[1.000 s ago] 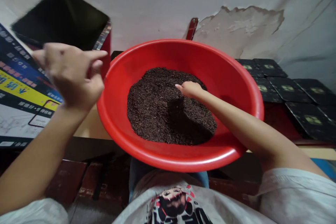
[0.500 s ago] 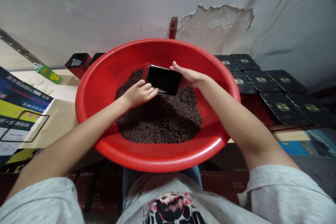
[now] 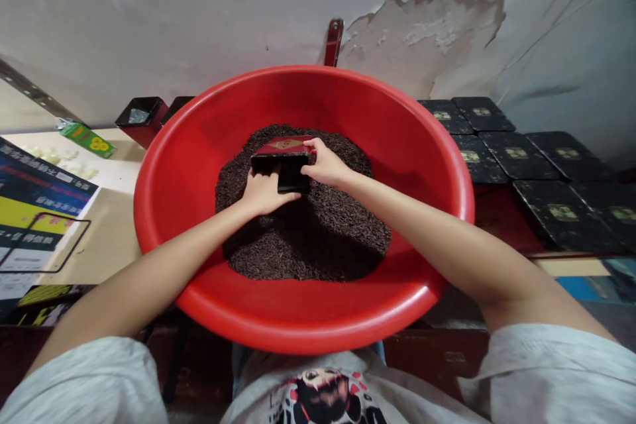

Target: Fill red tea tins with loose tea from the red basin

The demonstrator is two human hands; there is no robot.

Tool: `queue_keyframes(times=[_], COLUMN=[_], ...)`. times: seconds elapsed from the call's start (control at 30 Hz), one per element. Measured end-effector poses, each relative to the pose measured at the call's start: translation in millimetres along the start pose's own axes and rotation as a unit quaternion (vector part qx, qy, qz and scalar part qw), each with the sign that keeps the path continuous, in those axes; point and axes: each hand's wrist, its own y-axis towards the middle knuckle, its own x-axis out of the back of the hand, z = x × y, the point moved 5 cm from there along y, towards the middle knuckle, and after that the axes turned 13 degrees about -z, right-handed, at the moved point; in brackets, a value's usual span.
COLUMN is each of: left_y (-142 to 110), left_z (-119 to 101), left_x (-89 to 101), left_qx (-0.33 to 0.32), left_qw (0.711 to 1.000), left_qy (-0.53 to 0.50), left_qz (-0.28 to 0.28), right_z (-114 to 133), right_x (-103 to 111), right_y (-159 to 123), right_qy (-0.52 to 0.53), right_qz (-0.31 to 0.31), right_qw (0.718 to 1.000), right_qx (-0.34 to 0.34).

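A red and black tin [image 3: 291, 145] with a tan diamond label lies tilted over a heap of dark loose tea [image 3: 318, 245], its open mouth facing me. My right hand [image 3: 325, 164] grips its right side, thumb and fingers around the edge. At the left of the mouth is my left hand [image 3: 265, 195]; its fingers hook into the opening and the thumb stretches along the lower rim. Those fingertips are hidden inside the dark tin. Heap and tin are both within a large red basin [image 3: 318, 315].
Several black-lidded tins [image 3: 517, 156] stand in rows at the right. Behind the basin's left rim is an open red tin [image 3: 144, 116], with a green box [image 3: 89, 139] beside it. A printed sheet [image 3: 44, 199] lies left. The peeling wall [image 3: 199, 6] closes off the back.
The tin has come down closer to the tea and turned, so its red labelled side shows. My left fingers have moved into its mouth; my right hand has shifted left with it.
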Motion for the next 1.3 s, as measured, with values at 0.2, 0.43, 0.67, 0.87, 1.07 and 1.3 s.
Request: queue_keyframes(times=[0.2,0.43,0.67,0.87,1.07,1.3], left_y=[-3,-11,2,18,11,2], left_z=[3,-30,42,88,75,24], left_x=[2.4,54.7,114.0,67.9,3.0,31.9], left_qx=[0.151,0.029,0.178,0.235,0.108,0.046], left_qw=[0.98,0.953,0.886,0.963,0.965,0.981], left_qy=[-0.125,-0.283,-0.393,-0.008,0.214,0.184], left_qz=[-0.048,-0.103,-0.169,-0.13,0.105,-0.034], right_z=[-4,-22,-40,-42,-32,-26], right_x=[-1,31,45,43,37,31], right_y=[-2,23,35,29,21,16], right_qy=[-0.059,-0.077,-0.03,-0.022,-0.057,-0.077], right_qz=[0.028,-0.035,-0.136,-0.167,-0.099,-0.039], right_qw=[0.998,0.996,0.989,0.983,0.992,0.994], right_qx=[-0.021,-0.019,-0.051,-0.068,-0.042,-0.068])
